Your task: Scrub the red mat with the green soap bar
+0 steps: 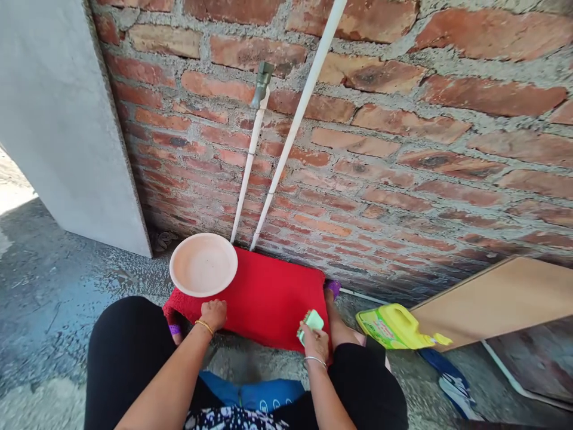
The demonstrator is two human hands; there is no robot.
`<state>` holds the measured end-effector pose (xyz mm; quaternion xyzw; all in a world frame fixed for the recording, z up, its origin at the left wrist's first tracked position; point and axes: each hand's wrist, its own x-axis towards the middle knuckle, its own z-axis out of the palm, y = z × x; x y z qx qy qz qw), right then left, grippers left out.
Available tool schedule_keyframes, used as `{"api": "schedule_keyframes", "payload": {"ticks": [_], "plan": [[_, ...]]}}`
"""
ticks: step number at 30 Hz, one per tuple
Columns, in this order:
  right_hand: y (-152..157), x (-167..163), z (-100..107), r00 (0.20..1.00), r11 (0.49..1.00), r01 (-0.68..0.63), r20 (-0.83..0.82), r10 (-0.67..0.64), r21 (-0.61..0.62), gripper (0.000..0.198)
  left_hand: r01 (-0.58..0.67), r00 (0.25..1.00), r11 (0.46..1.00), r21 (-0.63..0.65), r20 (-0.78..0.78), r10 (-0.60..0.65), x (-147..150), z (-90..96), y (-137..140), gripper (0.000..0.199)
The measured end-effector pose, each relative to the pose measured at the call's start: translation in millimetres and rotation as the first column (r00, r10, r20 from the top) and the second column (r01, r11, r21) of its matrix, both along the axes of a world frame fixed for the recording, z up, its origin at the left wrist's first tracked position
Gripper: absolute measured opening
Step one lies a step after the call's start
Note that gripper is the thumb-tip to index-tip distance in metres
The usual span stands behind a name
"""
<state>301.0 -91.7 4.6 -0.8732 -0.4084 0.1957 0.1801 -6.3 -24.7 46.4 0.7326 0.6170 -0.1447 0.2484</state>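
On the red cloth (273, 292) I find most of what I need to look at through the head camera. It hangs over something low that I cannot see. At its left end sits a pale pink bowl (205, 266).

Just below that bowl, at the near edge of the cloth, is the left hand (215, 315). Its fingers are curled down onto the cloth, and I cannot tell if they pinch it. It wears a yellow bracelet (205, 326).

Near the right end of the cloth, I see the right hand (317, 343) pinching a green brush (315, 321). I cannot tell if the bristles touch the cloth. A silver bracelet (316, 361) goes round that wrist.

The feet are on both sides of the cloth, with purple straps (333, 289) on them. Right of the cloth I see a big yellow jug (389, 325), and farther right a brown board (496, 304) and a blue and white shoe (456, 388). Behind the cloth are two white pipes (298, 119) and a brick wall (371, 143). Left of it, the floor (120, 275) looks wet.
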Motion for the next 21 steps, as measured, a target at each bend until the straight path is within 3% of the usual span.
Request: {"api": "schedule_keyframes", "payload": {"ticks": [2, 5, 8, 10, 13, 16, 18, 21], "plan": [[2.0, -36.2, 3.2, 0.998, 0.997, -0.060, -0.007, 0.060, -0.049, 0.036, -0.034, 0.999, 0.999, -0.011, -0.028, 0.034, -3.6, -1.2, 1.7, 0.036], [6.2, -87.8, 7.6, 0.932, 0.931, -0.352, 0.055, 0.358, -0.091, 0.037, -0.060, 0.996, 0.998, -0.025, -0.066, 0.058, -10.8, -3.4, 2.2, 0.038], [7.8, -97.5, 11.5, 0.862, 0.865, -0.488, 0.088, 0.498, -0.116, 0.033, -0.065, 0.994, 0.997, -0.041, -0.090, 0.061, -15.8, -8.6, 1.1, 0.042], [7.4, -77.0, 13.8, 0.912, 0.910, -0.391, 0.075, 0.403, -0.139, 0.035, -0.073, 0.993, 0.995, -0.062, -0.102, 0.066, -16.6, -13.9, 0.6, 0.047], [6.6, -29.8, 16.6, 1.000, 0.988, -0.015, 0.010, 0.017, -0.151, 0.043, -0.103, 0.990, 0.991, -0.085, -0.105, 0.093, -14.2, -22.9, 1.4, 0.056], [7.6, -3.2, 17.3, 0.953, 0.956, 0.268, -0.113, -0.282, -0.122, 0.048, -0.143, 0.985, 0.986, -0.088, -0.105, 0.134, -10.2, -30.7, 3.3, 0.060], [8.5, -9.4, 15.9, 0.957, 0.964, 0.255, -0.127, -0.262, -0.070, 0.047, -0.163, 0.982, 0.983, -0.087, -0.108, 0.154, -8.6, -34.2, 4.3, 0.063], [8.0, -45.7, 11.5, 0.996, 0.998, -0.063, -0.060, 0.062, -0.009, 0.042, -0.179, 0.980, 0.981, -0.080, -0.097, 0.171, -9.2, -36.0, 4.5, 0.063]]}}
